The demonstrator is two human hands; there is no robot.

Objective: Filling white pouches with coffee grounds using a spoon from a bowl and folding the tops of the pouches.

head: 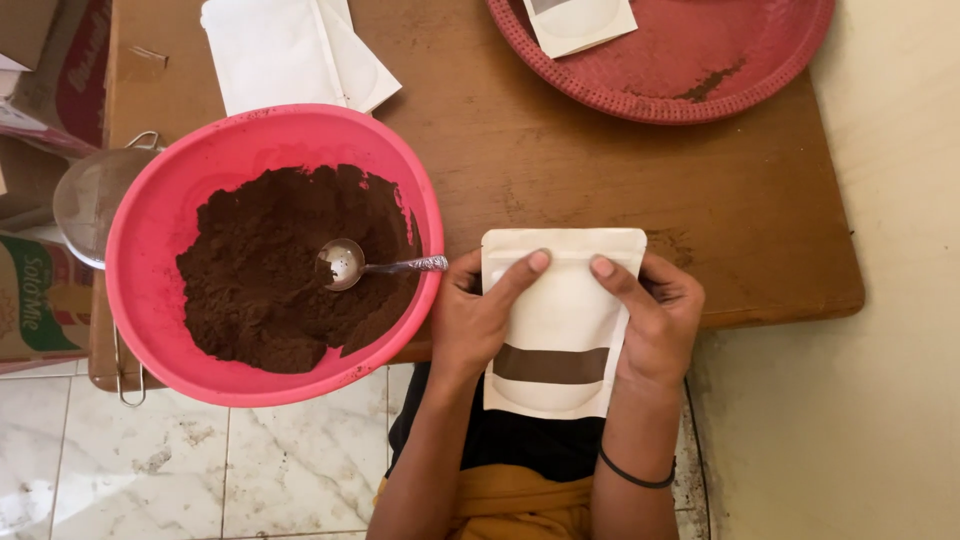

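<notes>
Both my hands hold a white stand-up pouch with a brown window strip near its bottom, at the front edge of the wooden table. My left hand grips its left side, index finger laid across the front. My right hand grips the right side, index finger also pressing near the top. To the left sits a pink bowl full of dark brown powder, with a metal spoon resting in it, handle toward the pouch.
A red round tray with a white pouch on it stands at the back right. More white pouches lie at the back left. A metal sieve and cardboard boxes are at the left. Tiled floor lies below.
</notes>
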